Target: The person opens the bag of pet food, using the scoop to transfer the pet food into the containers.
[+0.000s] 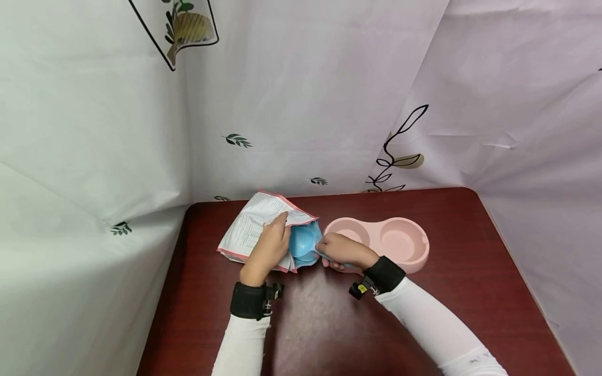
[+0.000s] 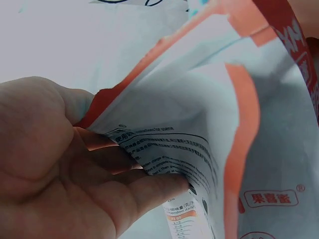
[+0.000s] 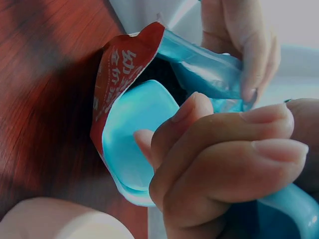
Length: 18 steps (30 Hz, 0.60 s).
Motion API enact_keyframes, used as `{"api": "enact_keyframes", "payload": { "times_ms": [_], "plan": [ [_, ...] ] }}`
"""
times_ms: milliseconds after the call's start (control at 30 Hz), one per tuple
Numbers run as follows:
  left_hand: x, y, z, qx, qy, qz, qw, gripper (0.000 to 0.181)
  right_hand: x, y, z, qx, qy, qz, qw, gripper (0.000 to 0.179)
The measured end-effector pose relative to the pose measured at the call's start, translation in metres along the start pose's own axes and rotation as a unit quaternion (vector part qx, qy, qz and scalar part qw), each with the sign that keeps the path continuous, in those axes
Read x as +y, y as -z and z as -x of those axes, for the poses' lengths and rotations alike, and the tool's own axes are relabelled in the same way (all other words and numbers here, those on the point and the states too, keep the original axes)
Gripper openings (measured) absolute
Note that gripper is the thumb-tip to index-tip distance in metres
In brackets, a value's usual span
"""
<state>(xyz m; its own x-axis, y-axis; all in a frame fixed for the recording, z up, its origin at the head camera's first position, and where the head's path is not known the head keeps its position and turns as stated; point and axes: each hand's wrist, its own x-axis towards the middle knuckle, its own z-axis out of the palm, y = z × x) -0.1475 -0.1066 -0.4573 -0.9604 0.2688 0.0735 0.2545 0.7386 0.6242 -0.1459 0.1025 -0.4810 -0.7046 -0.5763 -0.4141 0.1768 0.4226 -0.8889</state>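
A white pet-food-style bag (image 1: 246, 227) with red-orange edges and fine print lies on the table, its mouth facing right. My left hand (image 1: 270, 243) pinches the upper edge of that mouth between thumb and fingers. A light-blue scoop (image 3: 134, 134) sits in the opening, its wide cup overlapping the dark inside of the bag in the right wrist view. My right hand (image 1: 345, 250) grips the scoop's blue handle with curled fingers. In the left wrist view the bag's printed side (image 2: 164, 149) bends around my fingertips.
A pink double bowl (image 1: 402, 243) stands just right of the bag, partly behind my right hand. Dark red wood forms the table (image 1: 451, 313). A pale cloth backdrop (image 1: 301, 104) with leaf prints rises behind the table's back edge.
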Motion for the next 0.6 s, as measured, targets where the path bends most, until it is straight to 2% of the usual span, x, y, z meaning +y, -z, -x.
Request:
{"api": "enact_keyframes", "payload": {
  "times_ms": [300,600],
  "plan": [
    [0.0,-0.004,0.001,0.006,0.01,0.019,0.9998,0.043,0.002,-0.009,-0.013,0.011,-0.026,-0.019,0.9994,0.04],
    [0.003,-0.004,0.002,0.007,0.026,0.018,0.9995,0.044,0.009,-0.023,-0.026,0.035,-0.009,-0.055,0.9978,0.037]
  ]
}}
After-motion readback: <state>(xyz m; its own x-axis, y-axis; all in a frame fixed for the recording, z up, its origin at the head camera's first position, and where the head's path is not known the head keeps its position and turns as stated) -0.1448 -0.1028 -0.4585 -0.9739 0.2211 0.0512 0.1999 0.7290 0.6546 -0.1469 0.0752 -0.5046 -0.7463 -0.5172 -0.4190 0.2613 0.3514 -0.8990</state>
